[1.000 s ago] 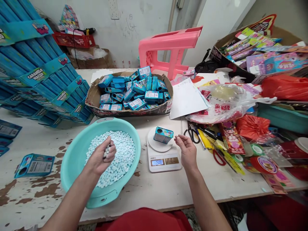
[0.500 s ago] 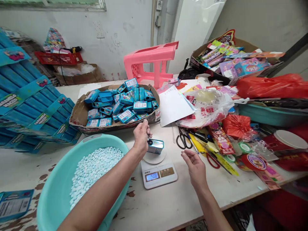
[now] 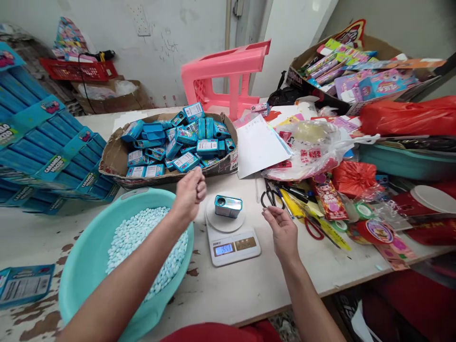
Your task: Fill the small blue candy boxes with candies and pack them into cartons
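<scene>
A small blue tin (image 3: 228, 206) with a round hole in its top stands on the white plate of a digital scale (image 3: 237, 259), whose lit display I cannot read for certain. My left hand (image 3: 190, 194) is closed in the air to the left of the tin, above the edge of a turquoise basin (image 3: 76, 266). Its fingers hide whatever they hold. Inside the basin lie many pale blue candies (image 3: 137, 232). Over the table to the right of the scale, my right hand (image 3: 284, 232) has its fingers curled together towards the thumb. Any content there is hidden.
Behind the scale, a cardboard box (image 3: 116, 178) holds several blue tins. Blue display packs (image 3: 53, 137) stand at left. Scissors (image 3: 271, 194), markers and a red-handled tool lie right of the scale. A plastic bag (image 3: 306, 147) and a pink stool (image 3: 231, 76) are behind.
My left hand has drawn back left from the tin, leaving it fully in view. The scale's reading has changed. My right hand keeps nearly the same pose; the view has tilted down.
</scene>
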Available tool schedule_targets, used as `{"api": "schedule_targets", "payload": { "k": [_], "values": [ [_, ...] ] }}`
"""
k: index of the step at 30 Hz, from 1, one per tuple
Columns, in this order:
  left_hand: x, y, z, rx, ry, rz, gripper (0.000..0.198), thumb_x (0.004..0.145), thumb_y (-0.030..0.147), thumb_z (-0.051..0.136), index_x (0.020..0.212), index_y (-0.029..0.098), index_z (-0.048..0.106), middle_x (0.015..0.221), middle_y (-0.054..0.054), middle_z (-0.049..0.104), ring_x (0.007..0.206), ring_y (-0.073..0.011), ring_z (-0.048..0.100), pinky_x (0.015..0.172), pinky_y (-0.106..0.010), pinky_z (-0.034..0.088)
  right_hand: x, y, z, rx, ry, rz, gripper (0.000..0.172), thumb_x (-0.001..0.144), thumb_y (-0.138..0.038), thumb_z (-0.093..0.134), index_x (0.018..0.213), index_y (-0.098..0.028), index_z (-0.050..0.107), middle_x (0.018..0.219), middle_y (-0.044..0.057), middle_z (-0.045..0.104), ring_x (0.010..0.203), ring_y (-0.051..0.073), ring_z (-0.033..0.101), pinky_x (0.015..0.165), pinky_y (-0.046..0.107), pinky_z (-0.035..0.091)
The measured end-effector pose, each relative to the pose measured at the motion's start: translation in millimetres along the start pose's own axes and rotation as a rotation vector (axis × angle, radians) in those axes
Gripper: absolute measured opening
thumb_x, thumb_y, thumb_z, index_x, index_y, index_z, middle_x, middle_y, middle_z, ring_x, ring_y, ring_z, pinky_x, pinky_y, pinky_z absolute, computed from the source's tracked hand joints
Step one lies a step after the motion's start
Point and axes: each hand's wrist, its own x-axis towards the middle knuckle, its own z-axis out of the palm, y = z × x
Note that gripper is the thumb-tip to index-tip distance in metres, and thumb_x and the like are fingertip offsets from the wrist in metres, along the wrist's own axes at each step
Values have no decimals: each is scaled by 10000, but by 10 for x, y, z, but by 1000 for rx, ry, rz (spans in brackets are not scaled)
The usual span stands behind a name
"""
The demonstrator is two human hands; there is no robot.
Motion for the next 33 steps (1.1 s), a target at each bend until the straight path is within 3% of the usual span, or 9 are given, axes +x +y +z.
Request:
{"api": "schedule_targets", "payload": {
  "k": [6,9,11,14,19,23,26,29,33],
  "values": [
    [-687,221,-1166,835,-50,-86,324,793,486,570,685,184,526,520,28,409,461,-95,376,426,-191,261,-34,19,-159,-31,32,0,326,710,-365,734,965,-187,636,914,47,666,878,182,622,915,419,453],
    [-904,233,-1461,1314,-200,-71,301,718,482,641,870,222,648,904,-63,648,855,-238,576,679,-269,423,-65,34,-187,-35,29,19,342,708,-370,734,974,-181,633,929,58,663,891,190,618,925,437,443],
    [-920,256,-1410,1456,-203,3,351,737,495,610,974,239,647,1088,-73,636,1016,-285,552,806,-319,418,-84,31,-169,-34,16,31,341,705,-370,737,969,-181,632,930,60,663,891,190,617,931,444,437],
    [-767,283,-1054,1439,-170,166,339,840,485,476,1022,230,607,1069,-66,636,973,-248,573,826,-338,426,-110,6,-112,-19,-5,32,335,702,-370,740,958,-182,635,931,58,663,886,184,615,933,441,435],
    [-275,64,-367,1351,-382,452,338,847,386,505,1137,219,547,1149,-71,579,1044,-225,537,893,-350,422,-162,-45,-35,-15,-26,24,342,699,-374,740,961,-184,631,943,62,667,895,187,619,936,443,433],
    [7,-290,-56,1460,-567,479,553,777,399,607,1280,234,449,1276,-89,503,1139,-263,477,917,-367,404,-210,-53,-12,-41,-36,42,342,695,-379,740,956,-188,630,935,57,670,895,186,623,931,429,442],
    [52,-418,16,1552,-678,431,402,780,380,602,1146,225,541,1113,-72,601,1022,-254,553,831,-331,430,-248,-40,-13,-70,-57,72,352,689,-389,739,960,-192,629,947,56,674,903,186,627,931,413,449],
    [-32,-227,-124,1548,-547,423,303,798,373,584,1054,213,571,1018,-58,645,935,-237,595,764,-296,437,-249,6,-41,-108,-69,104,388,671,-401,747,978,-195,630,967,59,680,931,198,629,938,400,451],
    [-434,527,-644,1447,6,560,428,811,444,570,1166,207,530,1097,-69,636,959,-215,598,784,-269,442,-128,96,-18,-158,-80,98,439,660,-431,746,1005,-189,622,996,73,677,976,227,619,955,428,442]
  ]
}}
